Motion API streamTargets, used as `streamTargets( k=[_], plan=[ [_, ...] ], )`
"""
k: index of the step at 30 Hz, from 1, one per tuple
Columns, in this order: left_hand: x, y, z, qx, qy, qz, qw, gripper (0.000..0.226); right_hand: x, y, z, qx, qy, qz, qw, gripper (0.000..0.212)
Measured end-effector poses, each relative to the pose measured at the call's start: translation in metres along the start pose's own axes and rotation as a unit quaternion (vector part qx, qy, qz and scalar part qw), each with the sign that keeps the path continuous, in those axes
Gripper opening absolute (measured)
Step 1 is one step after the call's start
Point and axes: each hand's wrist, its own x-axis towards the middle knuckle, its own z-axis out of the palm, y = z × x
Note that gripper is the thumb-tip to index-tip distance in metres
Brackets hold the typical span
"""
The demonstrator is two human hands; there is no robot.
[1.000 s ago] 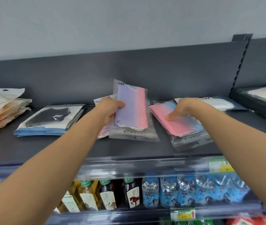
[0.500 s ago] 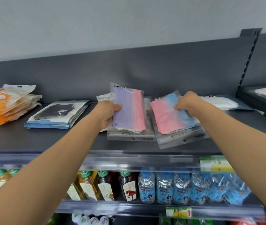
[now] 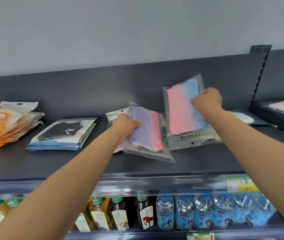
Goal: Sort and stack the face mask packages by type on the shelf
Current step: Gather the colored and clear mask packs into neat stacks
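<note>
My left hand grips a clear package of purple-to-pink masks, tilted over the dark shelf. Another pale package lies partly hidden under my left hand. My right hand holds a clear package of pink-to-blue masks raised nearly upright, its lower edge near the shelf. At the left lies a stack of black-mask packages, and at the far left a pile of orange packages. A white-mask package rests behind my right forearm.
The shelf's grey back panel rises behind the packages, with an upright post at the right. A neighbouring shelf at the right holds pale packages. Below, bottles of tea and water stand behind the price rail.
My right hand took hold of the pink-to-blue package and lifted it off the shelf until nearly upright. My left hand kept the purple-to-pink package and tipped it lower.
</note>
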Motion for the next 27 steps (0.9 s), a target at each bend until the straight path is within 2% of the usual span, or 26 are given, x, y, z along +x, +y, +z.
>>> streamTargets(
  k=[2, 5, 6, 8, 9, 11, 14, 16, 22, 25, 27],
  plan=[
    [0.003, -0.002, 0.000, 0.055, 0.005, 0.023, 0.998, 0.023, -0.004, -0.004, 0.002, -0.013, 0.035, -0.020, 0.999, 0.018],
    [0.006, -0.003, -0.010, 0.106, 0.017, 0.063, 0.992, 0.006, -0.009, -0.011, 0.007, -0.011, 0.062, -0.037, 0.997, 0.030],
    [0.009, -0.005, -0.016, 0.117, 0.030, 0.064, 0.991, 0.008, -0.011, -0.014, 0.010, -0.016, 0.063, -0.044, 0.997, 0.031],
    [0.017, -0.011, -0.029, 0.145, 0.072, 0.043, 0.986, 0.033, -0.015, -0.020, 0.016, -0.027, 0.066, -0.074, 0.995, 0.031],
    [0.018, -0.013, -0.036, 0.169, 0.090, 0.019, 0.981, 0.038, -0.017, -0.023, 0.019, -0.029, 0.070, -0.091, 0.993, 0.031],
    [0.020, -0.018, -0.046, 0.201, 0.097, -0.022, 0.975, 0.037, -0.021, -0.031, 0.025, -0.027, 0.079, -0.121, 0.989, 0.031],
    [0.017, -0.023, -0.054, 0.192, 0.040, -0.046, 0.980, 0.031, -0.027, -0.043, 0.033, -0.029, 0.087, -0.147, 0.985, 0.031],
    [0.014, -0.025, -0.056, 0.168, 0.039, -0.050, 0.984, 0.024, -0.032, -0.049, 0.038, -0.035, 0.091, -0.159, 0.982, 0.032],
    [0.015, -0.029, -0.064, 0.071, 0.037, -0.066, 0.995, 0.022, -0.037, -0.062, 0.047, 0.011, 0.126, -0.204, 0.971, 0.032],
    [0.017, -0.030, -0.063, 0.032, 0.025, -0.063, 0.997, 0.024, -0.038, -0.067, 0.049, 0.044, 0.120, -0.181, 0.975, 0.033],
    [0.018, -0.030, -0.064, 0.016, 0.015, -0.062, 0.998, 0.024, -0.032, -0.061, 0.054, 0.034, 0.094, -0.133, 0.986, 0.030]
  ],
)
